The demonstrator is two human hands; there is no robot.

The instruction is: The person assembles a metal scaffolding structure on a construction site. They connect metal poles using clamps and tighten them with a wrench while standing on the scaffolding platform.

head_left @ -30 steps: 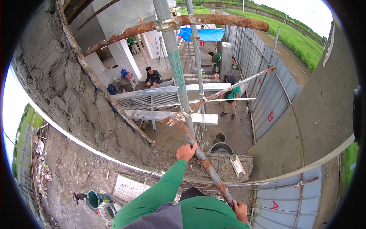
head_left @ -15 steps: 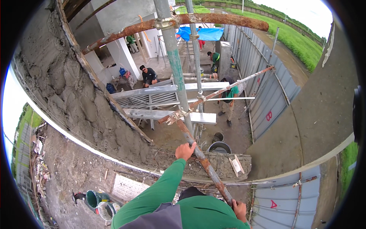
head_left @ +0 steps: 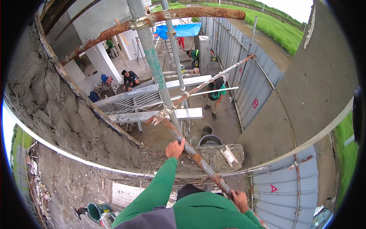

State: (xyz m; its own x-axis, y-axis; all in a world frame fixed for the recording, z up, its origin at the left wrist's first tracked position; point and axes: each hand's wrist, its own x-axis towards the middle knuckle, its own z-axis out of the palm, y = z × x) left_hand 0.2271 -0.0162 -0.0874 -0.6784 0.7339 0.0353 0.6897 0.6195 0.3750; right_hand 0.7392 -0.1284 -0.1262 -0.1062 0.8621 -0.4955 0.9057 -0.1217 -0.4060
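A rusty grey scaffold pipe (head_left: 206, 166) slants down toward me from a clamp (head_left: 162, 114) on an upright scaffold pipe (head_left: 156, 65). My left hand (head_left: 175, 149) is closed round its middle stretch, arm reaching forward. Lower down, close to my body, my right hand (head_left: 240, 201) grips the same pipe; its far fingers are partly hidden. Beneath the pipe runs a rough cement ledge (head_left: 167, 157). On the ledge, right of the pipe, lies a pale wooden float-like piece with a handle (head_left: 228, 155).
A rusty cross pipe (head_left: 198, 14) spans ahead. Rough wet-looking plaster (head_left: 65, 91) covers the left wall; a smooth wall (head_left: 282, 114) curves right. Below are a dark tub (head_left: 210, 141), metal beams (head_left: 152, 115), a co-worker (head_left: 216, 93) and a sheet fence (head_left: 259, 87). Buckets (head_left: 97, 210) stand lower left.
My view has turned a little right, so the scene sits further left and slightly higher. Both hands keep their hold on the pipe. Part of a vehicle now shows at lower right.
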